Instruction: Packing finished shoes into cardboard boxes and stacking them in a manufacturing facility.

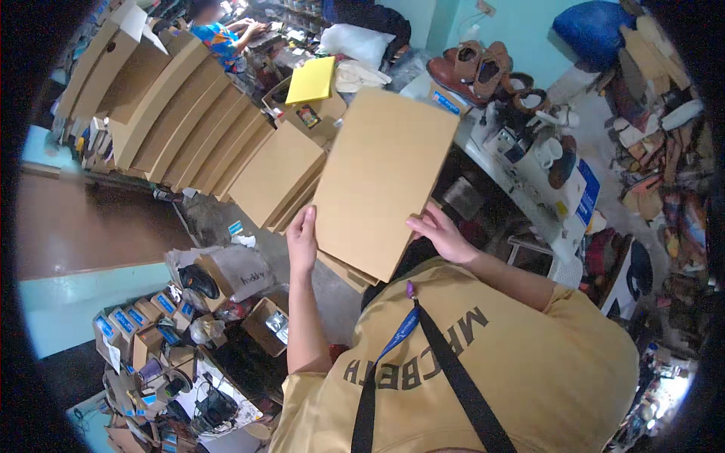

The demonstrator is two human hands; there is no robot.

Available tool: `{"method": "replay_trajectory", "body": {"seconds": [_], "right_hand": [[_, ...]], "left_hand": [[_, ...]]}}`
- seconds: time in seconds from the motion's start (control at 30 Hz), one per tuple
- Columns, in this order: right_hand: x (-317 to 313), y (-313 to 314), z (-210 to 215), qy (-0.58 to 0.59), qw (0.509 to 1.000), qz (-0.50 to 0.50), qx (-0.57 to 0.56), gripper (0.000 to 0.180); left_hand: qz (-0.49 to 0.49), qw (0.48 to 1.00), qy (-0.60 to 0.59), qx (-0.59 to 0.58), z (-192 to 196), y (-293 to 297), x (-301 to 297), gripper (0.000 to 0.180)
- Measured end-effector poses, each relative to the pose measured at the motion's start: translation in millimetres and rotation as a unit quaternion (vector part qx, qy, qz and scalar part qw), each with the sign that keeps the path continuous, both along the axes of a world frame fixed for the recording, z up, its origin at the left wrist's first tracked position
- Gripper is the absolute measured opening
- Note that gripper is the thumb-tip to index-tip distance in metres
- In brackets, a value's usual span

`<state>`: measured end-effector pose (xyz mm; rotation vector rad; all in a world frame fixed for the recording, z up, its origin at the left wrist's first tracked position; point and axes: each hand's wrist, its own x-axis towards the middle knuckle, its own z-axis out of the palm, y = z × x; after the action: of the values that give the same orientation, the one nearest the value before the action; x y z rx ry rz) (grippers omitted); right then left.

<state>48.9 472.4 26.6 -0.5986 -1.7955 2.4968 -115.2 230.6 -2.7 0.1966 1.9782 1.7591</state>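
Note:
A flat brown cardboard box (384, 177) is held up in front of me, its broad plain face toward me. My left hand (303, 234) grips its left edge, thumb against the side. On the opposite edge, near the lower right corner, my right hand (440, 234) pinches the cardboard between thumb and fingers. The fingertips behind the box are hidden. Just left of it lies a stack of similar brown boxes (281, 170), and parts of more cardboard show below its lower edge.
A tall leaning row of brown boxes (170, 113) stands at the left. Brown shoes (472, 72) sit on a cluttered white table (521, 200) at the right. Small boxes (136, 321) pile up at lower left. Another person (219, 41) works at the far left.

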Motion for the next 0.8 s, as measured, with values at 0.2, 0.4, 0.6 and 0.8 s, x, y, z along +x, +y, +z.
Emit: {"method": "replay_trajectory", "body": {"seconds": [0.2, 0.4, 0.6, 0.8], "right_hand": [[-58, 70, 76, 0.202, 0.977, -0.063, 0.016, 0.057], [10, 250, 179, 0.285, 0.754, -0.434, 0.402, 0.037], [205, 370, 148, 0.036, 0.559, -0.568, 0.603, 0.045], [359, 452, -28, -0.365, 0.551, -0.446, 0.604, 0.052]], "left_hand": [[0.034, 0.995, 0.030, 0.087, 14, 27, 18, 0.042], [-0.094, 0.878, 0.354, -0.307, -26, 43, 21, 0.051], [-0.174, 0.901, 0.271, -0.290, -27, 64, 6, 0.048], [-0.211, 0.879, 0.272, -0.331, -33, 75, -16, 0.047]]}}
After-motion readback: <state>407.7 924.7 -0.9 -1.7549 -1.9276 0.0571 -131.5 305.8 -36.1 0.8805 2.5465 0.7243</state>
